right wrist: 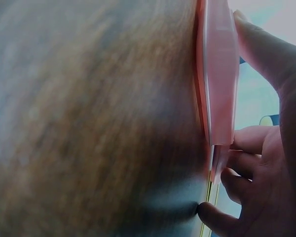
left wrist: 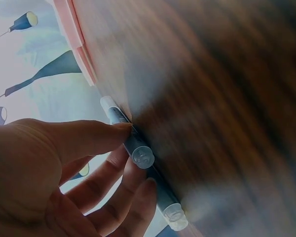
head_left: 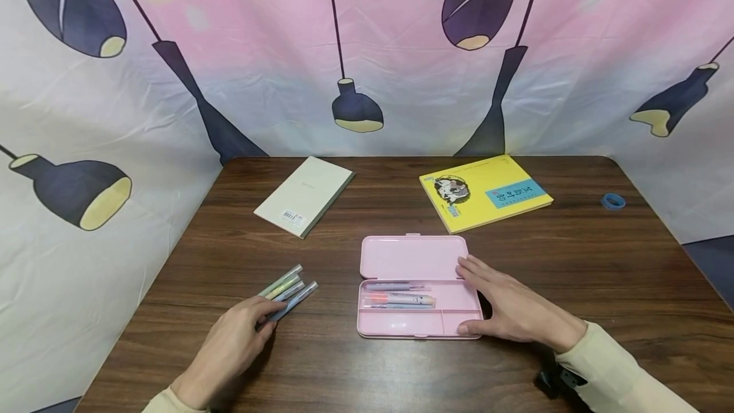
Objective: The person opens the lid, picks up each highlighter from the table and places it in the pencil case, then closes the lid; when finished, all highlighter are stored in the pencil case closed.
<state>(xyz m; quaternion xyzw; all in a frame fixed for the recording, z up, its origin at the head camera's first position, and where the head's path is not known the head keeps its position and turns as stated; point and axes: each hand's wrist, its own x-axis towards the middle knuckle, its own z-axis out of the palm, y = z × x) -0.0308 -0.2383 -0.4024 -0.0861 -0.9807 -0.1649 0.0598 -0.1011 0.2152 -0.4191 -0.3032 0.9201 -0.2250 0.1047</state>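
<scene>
At the left of the head view my left hand (head_left: 235, 336) pinches a blue pen (head_left: 299, 298) between thumb and fingers. Green and yellow pens (head_left: 281, 285) lie beside it, their clear ends fanned out. The left wrist view shows the thumb pressing a capped pen (left wrist: 130, 138), with another pen (left wrist: 165, 197) under the lower fingers. My right hand (head_left: 510, 301) rests against the right side of an open pink pencil case (head_left: 401, 324), thumb at its near corner and fingers spread up to the lid (head_left: 414, 257). Several pens (head_left: 401, 299) lie in the case's long far compartment.
A pale notebook (head_left: 304, 196) lies at the back left of the brown table (head_left: 321, 375). Behind the case is a yellow book (head_left: 487, 193). A blue tape ring (head_left: 613, 201) sits at the back right. A printed curtain (head_left: 287, 50) hangs behind the table.
</scene>
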